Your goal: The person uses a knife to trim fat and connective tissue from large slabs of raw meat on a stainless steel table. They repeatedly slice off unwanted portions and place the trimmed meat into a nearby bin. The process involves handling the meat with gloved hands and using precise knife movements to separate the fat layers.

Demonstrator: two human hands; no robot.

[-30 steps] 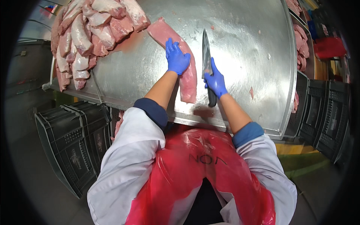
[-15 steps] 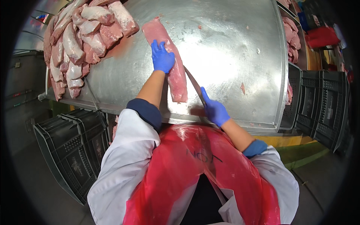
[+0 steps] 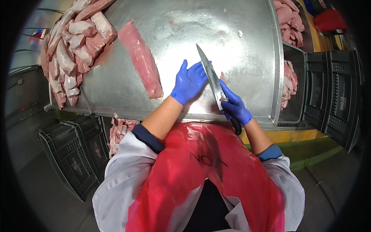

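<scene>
My left hand [image 3: 187, 81], in a blue glove, is open with its palm partly turned up; its fingertips reach close to the knife blade, partly behind it. My right hand [image 3: 236, 106], also gloved blue, grips a long knife [image 3: 210, 73] with a black handle, its tip pointing away from me and leftward. A long pink strip of trimmed meat [image 3: 139, 58] lies on the steel table [image 3: 185, 23] to the left of both hands. A small meat scrap [image 3: 222, 76] lies right of the blade.
A large pile of meat pieces [image 3: 69, 54] covers the table's left end. At the right are crates with meat [image 3: 290, 23], stacked dark crates [image 3: 328, 92] and a red item [image 3: 328, 19]. More dark crates [image 3: 71, 154] and meat scraps [image 3: 118, 135] sit below the left edge.
My left hand has left the meat strip, moved right and turned palm-up. My right hand has moved right with the knife raised. The strip appears further left in the view.
</scene>
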